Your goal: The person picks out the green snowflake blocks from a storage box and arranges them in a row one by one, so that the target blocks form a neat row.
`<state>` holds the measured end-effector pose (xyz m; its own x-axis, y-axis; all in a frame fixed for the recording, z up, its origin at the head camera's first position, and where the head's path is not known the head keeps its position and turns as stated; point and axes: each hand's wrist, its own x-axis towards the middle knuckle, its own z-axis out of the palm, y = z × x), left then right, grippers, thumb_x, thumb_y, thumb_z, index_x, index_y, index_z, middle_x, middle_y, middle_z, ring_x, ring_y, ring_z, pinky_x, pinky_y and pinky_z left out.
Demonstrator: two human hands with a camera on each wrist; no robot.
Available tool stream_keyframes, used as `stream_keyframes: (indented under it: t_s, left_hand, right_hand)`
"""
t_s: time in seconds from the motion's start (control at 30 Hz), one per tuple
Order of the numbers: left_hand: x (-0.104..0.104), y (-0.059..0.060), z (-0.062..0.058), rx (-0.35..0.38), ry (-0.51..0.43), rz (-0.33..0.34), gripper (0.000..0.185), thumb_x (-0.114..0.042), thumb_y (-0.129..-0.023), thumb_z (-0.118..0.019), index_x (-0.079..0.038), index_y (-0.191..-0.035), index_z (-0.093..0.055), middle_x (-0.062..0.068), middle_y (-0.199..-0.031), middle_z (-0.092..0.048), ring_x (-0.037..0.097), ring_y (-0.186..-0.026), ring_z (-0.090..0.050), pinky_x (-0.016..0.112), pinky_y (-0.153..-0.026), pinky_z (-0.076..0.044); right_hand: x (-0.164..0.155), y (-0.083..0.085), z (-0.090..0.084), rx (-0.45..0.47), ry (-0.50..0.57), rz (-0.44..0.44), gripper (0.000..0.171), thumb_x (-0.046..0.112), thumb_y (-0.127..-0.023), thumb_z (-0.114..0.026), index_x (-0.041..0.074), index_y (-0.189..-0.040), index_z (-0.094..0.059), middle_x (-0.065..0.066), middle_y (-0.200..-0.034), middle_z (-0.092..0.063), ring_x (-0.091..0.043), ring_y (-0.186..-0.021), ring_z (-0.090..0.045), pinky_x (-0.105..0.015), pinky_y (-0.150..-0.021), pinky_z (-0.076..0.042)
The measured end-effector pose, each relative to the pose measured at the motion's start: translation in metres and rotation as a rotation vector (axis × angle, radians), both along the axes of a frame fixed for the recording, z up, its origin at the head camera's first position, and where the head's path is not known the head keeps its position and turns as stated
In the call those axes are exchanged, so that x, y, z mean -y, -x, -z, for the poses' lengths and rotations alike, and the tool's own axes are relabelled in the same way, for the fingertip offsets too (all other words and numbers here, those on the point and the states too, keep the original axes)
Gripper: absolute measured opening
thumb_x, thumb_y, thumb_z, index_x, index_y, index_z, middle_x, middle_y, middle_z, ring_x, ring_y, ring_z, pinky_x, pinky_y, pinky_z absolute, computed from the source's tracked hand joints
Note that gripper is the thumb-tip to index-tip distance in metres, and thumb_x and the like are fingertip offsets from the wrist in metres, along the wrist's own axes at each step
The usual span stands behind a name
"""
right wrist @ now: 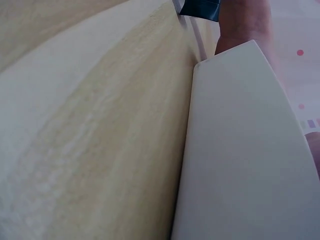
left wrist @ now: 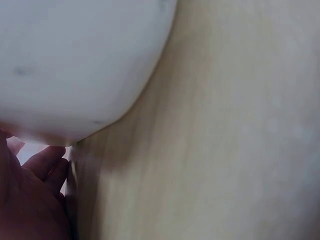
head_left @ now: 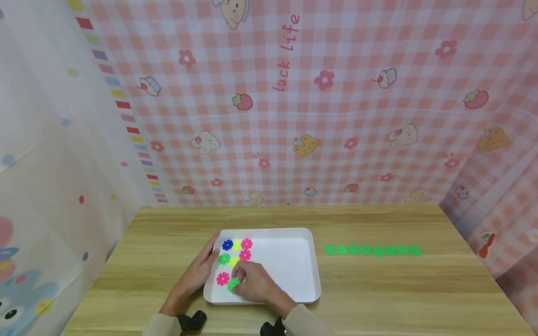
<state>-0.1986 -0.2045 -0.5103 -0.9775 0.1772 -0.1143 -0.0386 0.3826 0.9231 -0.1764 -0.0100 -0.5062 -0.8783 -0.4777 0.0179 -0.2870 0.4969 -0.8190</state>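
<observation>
A white tray (head_left: 304, 261) lies on the wooden table (head_left: 378, 289). Its left part holds several flower-shaped plastic discs: a blue one (head_left: 227, 244), pink ones (head_left: 246, 243), yellow ones (head_left: 236, 245) and a green one (head_left: 224, 258). My right hand (head_left: 252, 280) reaches into the tray and pinches a green disc (head_left: 233, 283) next to a pink disc (head_left: 222, 279). My left hand (head_left: 201, 270) rests with straight fingers against the tray's left rim. In the left wrist view the left hand's fingers (left wrist: 47, 162) touch the tray's underside (left wrist: 75, 65). The right wrist view shows only the tray's edge (right wrist: 240, 150).
A row of several joined green discs (head_left: 371, 250) lies on the table right of the tray. Patterned curtains (head_left: 294, 102) close off the back and both sides. Bare table top (right wrist: 90, 140) surrounds the tray.
</observation>
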Motion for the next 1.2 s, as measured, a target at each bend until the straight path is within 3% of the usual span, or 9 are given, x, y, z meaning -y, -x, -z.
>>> stream_keyframes:
  t_s: [0.13,0.27,0.57,0.67,0.77,1.0,1.2]
  left_hand:
    - [0.002,0.003,0.008,-0.037,-0.002,0.010,0.049,-0.027,-0.103,-0.029,-0.031,-0.150,-0.015,-0.003,-0.157,-0.009,0.017,-0.143,-0.006,0.047,-0.115,-0.004]
    - [0.002,0.003,0.007,-0.032,-0.007,0.013,0.049,-0.027,-0.103,-0.029,-0.031,-0.150,-0.014,-0.003,-0.157,-0.008,0.017,-0.143,-0.005,0.047,-0.115,-0.004]
    - [-0.008,-0.011,-0.024,0.007,0.021,0.020,0.050,-0.021,-0.104,-0.027,-0.024,-0.151,-0.012,0.004,-0.157,-0.006,0.022,-0.144,-0.003,0.048,-0.115,-0.004]
    - [-0.009,-0.012,-0.028,0.016,0.031,0.027,0.050,-0.022,-0.104,-0.026,-0.026,-0.151,-0.010,0.003,-0.157,-0.005,0.021,-0.144,-0.003,0.048,-0.115,-0.005]
    - [-0.007,-0.010,-0.023,0.017,0.018,0.023,0.050,-0.022,-0.104,-0.026,-0.026,-0.151,-0.010,0.002,-0.158,-0.004,0.021,-0.144,-0.001,0.048,-0.115,-0.003]
    - [0.002,0.001,0.003,-0.008,0.021,0.002,0.049,-0.028,-0.103,-0.027,-0.033,-0.150,-0.012,-0.003,-0.157,-0.005,0.019,-0.144,-0.001,0.049,-0.115,-0.001]
    - [0.001,0.002,0.007,-0.016,0.014,-0.007,0.049,-0.029,-0.103,-0.028,-0.036,-0.149,-0.014,-0.005,-0.157,-0.005,0.018,-0.144,-0.001,0.048,-0.115,-0.002]
  right_hand:
    - [0.000,0.001,0.000,-0.027,0.010,-0.016,0.022,0.004,-0.070,-0.076,0.012,-0.085,-0.062,0.009,-0.067,-0.053,-0.002,-0.062,-0.046,-0.018,-0.059,-0.040]
    - [-0.002,0.001,-0.002,-0.032,0.025,-0.019,0.020,0.004,-0.070,-0.074,0.013,-0.084,-0.064,0.009,-0.068,-0.054,-0.001,-0.063,-0.048,-0.016,-0.060,-0.042]
    - [-0.016,0.003,-0.009,0.004,0.071,0.019,0.013,0.006,-0.077,-0.070,0.015,-0.087,-0.066,0.007,-0.072,-0.057,-0.004,-0.067,-0.050,-0.020,-0.062,-0.044]
    - [-0.023,0.004,-0.013,0.023,0.098,0.035,0.012,0.009,-0.080,-0.070,0.015,-0.089,-0.066,0.006,-0.073,-0.057,-0.005,-0.065,-0.049,-0.020,-0.060,-0.043]
    - [-0.031,0.005,-0.018,0.027,0.113,0.054,0.011,0.011,-0.082,-0.070,0.014,-0.090,-0.065,0.004,-0.073,-0.057,-0.007,-0.063,-0.048,-0.020,-0.057,-0.042]
    - [-0.052,0.006,-0.026,0.048,0.104,0.104,0.011,0.013,-0.086,-0.067,0.016,-0.096,-0.065,0.003,-0.078,-0.057,-0.010,-0.063,-0.048,-0.023,-0.057,-0.042]
    - [-0.074,0.008,-0.035,-0.013,0.117,0.136,0.011,0.011,-0.085,-0.066,0.016,-0.095,-0.064,0.002,-0.078,-0.057,-0.010,-0.066,-0.050,-0.021,-0.058,-0.043]
